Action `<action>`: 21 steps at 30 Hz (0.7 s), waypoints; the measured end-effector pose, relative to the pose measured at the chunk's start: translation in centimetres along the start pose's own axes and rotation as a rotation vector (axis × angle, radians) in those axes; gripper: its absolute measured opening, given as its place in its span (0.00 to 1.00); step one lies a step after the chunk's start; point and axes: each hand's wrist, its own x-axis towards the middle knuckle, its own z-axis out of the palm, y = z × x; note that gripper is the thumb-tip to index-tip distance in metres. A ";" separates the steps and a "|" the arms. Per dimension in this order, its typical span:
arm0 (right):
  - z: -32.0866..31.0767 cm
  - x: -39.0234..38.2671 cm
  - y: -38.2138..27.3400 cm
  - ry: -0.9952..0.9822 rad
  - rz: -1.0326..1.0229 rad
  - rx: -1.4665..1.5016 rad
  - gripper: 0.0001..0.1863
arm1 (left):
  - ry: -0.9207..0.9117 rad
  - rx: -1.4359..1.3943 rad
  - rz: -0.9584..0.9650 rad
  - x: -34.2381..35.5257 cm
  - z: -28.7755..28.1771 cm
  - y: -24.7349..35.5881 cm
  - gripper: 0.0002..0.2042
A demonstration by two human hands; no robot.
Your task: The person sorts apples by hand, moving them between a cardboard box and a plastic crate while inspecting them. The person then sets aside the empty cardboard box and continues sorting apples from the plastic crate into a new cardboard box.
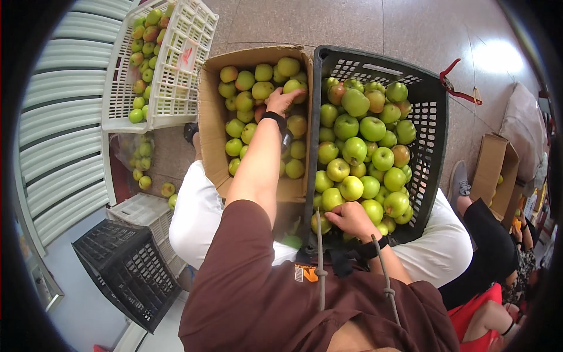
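Green apples, some blushed red, fill a cardboard box (212,126) on the left and a black plastic crate (431,135) on the right, side by side in front of me. My left hand (281,101) reaches into the far right part of the box, its fingers round a yellow-green apple (294,88). At the near edge of the crate my right hand (355,220) is curled down among the fruit, its thumb close to a green apple (332,199). Its fingertips, and anything inside them, are hidden.
A white crate of apples (182,64) stands far left, above a bag of apples (141,154) and a few loose ones. An empty-looking black crate (126,273) lies near left. A red-handled tool (448,82) hangs at the crate's far corner. Another person sits at right.
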 end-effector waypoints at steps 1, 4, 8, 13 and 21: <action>0.1 0.1 -0.1 0.003 -0.002 0.003 0.14 | 0.002 -0.072 -0.022 -0.8 -0.1 0.5 0.36; 0.2 -0.3 0.1 0.012 -0.037 0.011 0.15 | -0.068 -0.385 0.070 -4.7 -1.9 1.8 0.29; 0.4 -1.0 -0.3 0.103 -0.109 0.064 0.14 | -0.295 -0.972 0.072 -10.6 -4.0 3.1 0.39; -0.9 -1.3 -0.3 0.286 -0.161 0.816 0.15 | -0.418 -1.135 0.223 -18.8 -4.2 5.3 0.39; -2.3 -4.1 -2.0 -0.010 -0.398 1.535 0.35 | -0.778 -0.721 0.156 -29.9 1.9 2.5 0.34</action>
